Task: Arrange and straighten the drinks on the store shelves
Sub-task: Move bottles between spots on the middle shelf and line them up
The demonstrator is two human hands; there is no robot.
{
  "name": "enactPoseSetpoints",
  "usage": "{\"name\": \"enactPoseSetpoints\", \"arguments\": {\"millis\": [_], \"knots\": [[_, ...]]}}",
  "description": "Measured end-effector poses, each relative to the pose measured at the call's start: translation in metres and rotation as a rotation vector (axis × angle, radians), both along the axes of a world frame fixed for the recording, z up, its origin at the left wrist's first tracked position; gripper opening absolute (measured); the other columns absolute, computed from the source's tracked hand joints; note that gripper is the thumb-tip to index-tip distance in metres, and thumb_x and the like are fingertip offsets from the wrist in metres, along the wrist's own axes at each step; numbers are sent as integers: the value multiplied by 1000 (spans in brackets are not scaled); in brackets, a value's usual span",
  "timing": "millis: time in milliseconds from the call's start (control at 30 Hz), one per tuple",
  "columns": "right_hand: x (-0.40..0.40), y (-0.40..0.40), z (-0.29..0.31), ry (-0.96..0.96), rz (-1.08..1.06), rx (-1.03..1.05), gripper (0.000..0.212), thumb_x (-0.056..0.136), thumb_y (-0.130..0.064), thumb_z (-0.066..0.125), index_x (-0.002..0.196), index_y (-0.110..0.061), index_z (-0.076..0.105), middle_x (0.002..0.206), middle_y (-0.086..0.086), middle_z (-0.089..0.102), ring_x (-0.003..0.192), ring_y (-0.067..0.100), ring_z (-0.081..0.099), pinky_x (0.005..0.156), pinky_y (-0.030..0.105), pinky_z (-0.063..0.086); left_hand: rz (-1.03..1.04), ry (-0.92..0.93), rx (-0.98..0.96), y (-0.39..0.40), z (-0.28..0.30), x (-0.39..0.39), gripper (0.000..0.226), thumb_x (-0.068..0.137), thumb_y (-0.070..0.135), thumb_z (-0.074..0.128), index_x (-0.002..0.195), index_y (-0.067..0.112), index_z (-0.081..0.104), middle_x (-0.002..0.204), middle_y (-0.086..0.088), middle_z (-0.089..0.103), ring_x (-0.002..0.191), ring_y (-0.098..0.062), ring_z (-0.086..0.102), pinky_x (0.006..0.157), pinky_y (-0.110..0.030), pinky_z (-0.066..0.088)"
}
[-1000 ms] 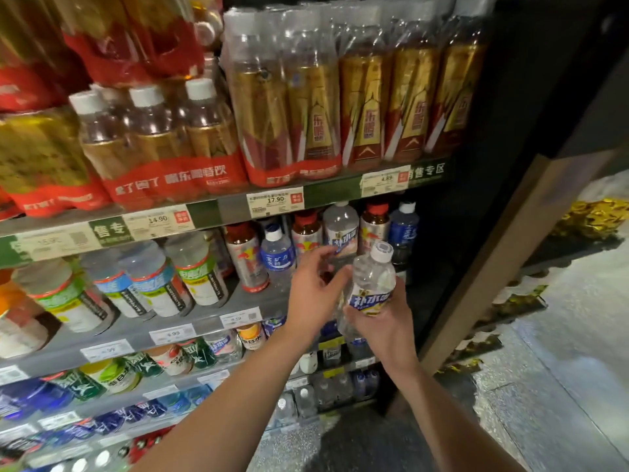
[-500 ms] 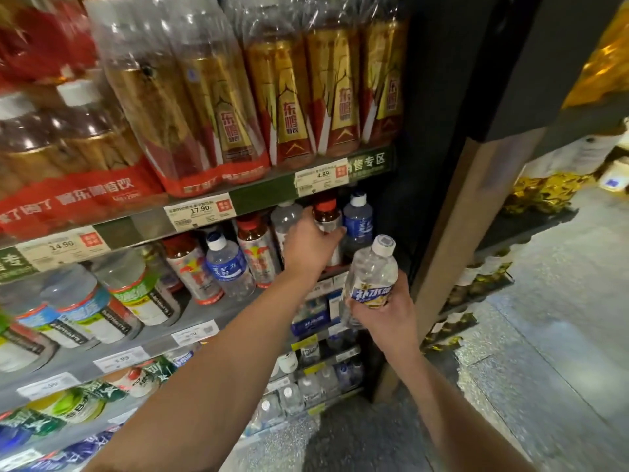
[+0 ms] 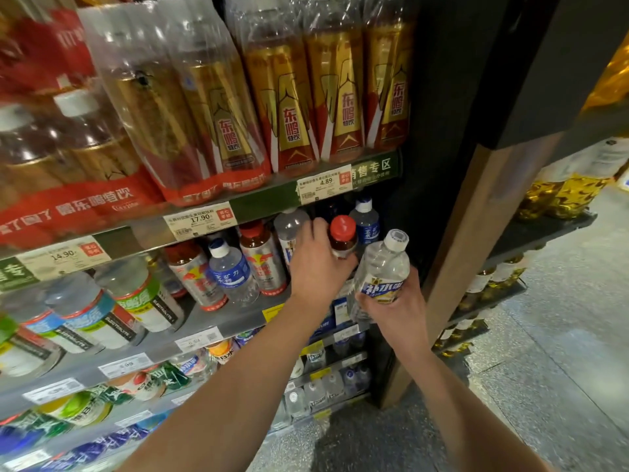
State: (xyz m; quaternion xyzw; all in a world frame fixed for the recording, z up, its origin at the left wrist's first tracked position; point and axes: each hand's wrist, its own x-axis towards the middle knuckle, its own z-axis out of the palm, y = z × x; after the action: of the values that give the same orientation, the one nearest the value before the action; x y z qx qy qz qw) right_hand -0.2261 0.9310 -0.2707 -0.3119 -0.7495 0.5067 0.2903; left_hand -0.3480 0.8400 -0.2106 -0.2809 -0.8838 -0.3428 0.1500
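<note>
Store shelf (image 3: 218,318) is crowded. Left hand (image 3: 315,267) grips a red-capped bottle (image 3: 343,237) in the row; right hand (image 3: 396,306) grips a clear bottle (image 3: 384,270) off the shelf. Risk: shifting one likely knocks over close neighbours.

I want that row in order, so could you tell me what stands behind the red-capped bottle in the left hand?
Behind the red-capped bottle a blue-labelled water bottle stands; anything deeper is in shadow.
</note>
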Motion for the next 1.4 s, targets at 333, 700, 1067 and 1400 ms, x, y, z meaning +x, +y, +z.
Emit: {"name": "enactPoseSetpoints", "arguments": {"millis": [333, 700, 1067, 1400], "knots": [[-9, 7, 11, 36, 47, -69, 74, 62, -39, 84, 125, -50, 46, 101, -35, 65, 89, -14, 63, 63, 5, 46, -123, -165, 192, -18, -9, 4, 60, 72, 33, 84, 124, 24, 57, 116, 5, 62, 105, -6, 57, 88, -11, 41], [-72, 1, 32, 101, 167, 87, 83, 62, -24, 90, 134, -23, 50, 128, -1, 50, 115, 9, 52, 98, 25, 44, 132, -167, 763, -116, 11, 29, 44, 65, 51, 86, 100, 46, 60, 90, 20, 68, 86, 0, 66, 77, -6, 47], [-105, -9, 21, 5, 233, 110, 83, 70, -20, 87, 141, -8, 45, 135, 10, 59, 128, 26, 54, 107, 46, 45, 280, -202, 751, -169, 0, 30, 47, 71, 31, 91, 97, 54, 60, 91, 20, 69, 87, 0, 66, 80, -6, 46], [-91, -22, 13, 65, 179, 111, 59, 80, -21, 81, 131, -14, 51, 121, 3, 67, 112, 22, 65, 94, 39, 55, 354, -246, 804, -189, -3, 25, 37, 70, 35, 89, 98, 37, 64, 89, 18, 70, 86, -2, 65, 83, -13, 48]]}}
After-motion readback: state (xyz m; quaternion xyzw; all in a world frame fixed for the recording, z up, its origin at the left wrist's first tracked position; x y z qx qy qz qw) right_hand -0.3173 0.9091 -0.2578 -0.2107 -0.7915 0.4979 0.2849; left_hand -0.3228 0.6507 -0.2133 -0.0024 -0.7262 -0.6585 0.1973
